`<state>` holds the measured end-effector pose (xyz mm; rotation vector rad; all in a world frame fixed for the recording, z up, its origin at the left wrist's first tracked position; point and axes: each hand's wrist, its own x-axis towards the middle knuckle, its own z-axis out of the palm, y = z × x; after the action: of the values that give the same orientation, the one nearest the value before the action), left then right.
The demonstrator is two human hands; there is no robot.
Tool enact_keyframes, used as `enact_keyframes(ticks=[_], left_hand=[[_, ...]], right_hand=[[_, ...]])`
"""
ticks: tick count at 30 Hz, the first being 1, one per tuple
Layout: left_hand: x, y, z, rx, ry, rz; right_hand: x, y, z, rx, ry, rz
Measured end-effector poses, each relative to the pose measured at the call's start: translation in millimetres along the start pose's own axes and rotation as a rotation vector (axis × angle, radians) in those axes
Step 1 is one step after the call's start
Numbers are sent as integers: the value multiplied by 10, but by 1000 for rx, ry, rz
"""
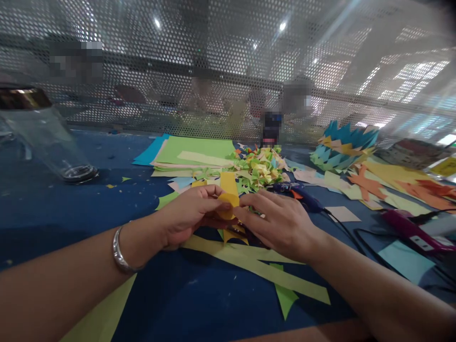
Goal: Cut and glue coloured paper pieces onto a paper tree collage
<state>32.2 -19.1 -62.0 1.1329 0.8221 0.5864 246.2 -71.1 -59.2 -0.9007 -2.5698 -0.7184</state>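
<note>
Between my hands is a yellow paper strip (228,183), bent over into a curl at its near end. My left hand (194,213) is closed, pinching the curled part between thumb and fingers. From the right, my right hand (280,221) has its thumb and fingertips closed on the edge of the same strip. A dark thing lies partly hidden beneath the right fingers, and I cannot tell what it is. Long pale yellow-green paper strips (256,266) lie on the table below the hands, with a green paper scrap (285,299) among them.
Beyond the hands sit a heap of small paper cuttings (263,166) and stacked coloured sheets (199,146). A blue glue gun (308,198) with a cord lies right, near a purple power strip (413,232). Paper crowns (345,147) stand farther back. At left is a glass jar (46,137).
</note>
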Motion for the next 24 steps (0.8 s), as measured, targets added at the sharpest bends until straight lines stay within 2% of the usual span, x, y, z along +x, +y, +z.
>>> enact_keyframes(ticks=[6,13,17,24], left_hand=[[13,8,-20,48,-1,50],[-33,8,0,102,6,134],[-36,22,11,111,34,139],[-31,-23,10,135,3,145]], right_hand=[[28,-46,-5,-133,65,-82],[49,-104,15,-127,97,-95],[34,-88,71,34,103,-21],[18,-11,184,523,256,267]])
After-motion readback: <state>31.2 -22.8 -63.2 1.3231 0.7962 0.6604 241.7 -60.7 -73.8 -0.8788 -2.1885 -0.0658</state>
